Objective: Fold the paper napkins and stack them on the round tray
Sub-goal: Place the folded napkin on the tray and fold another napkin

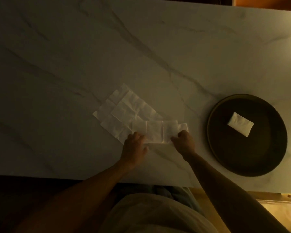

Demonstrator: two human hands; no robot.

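Observation:
A white napkin strip (155,131), folded lengthwise with creases across it, lies on the marble table near me. My left hand (134,148) holds its left end, fingers curled onto the near edge. My right hand (183,142) pinches its right end. Behind and to the left, several unfolded napkins (124,111) lie overlapped and flat. A dark round tray (225,157) sits at the right with one small folded napkin (240,123) in its far half.
The marble table (107,47) stretches far and left of the napkins. Its near edge runs just below my forearms. A lit yellowish surface (282,214) shows at the bottom right, below the table edge.

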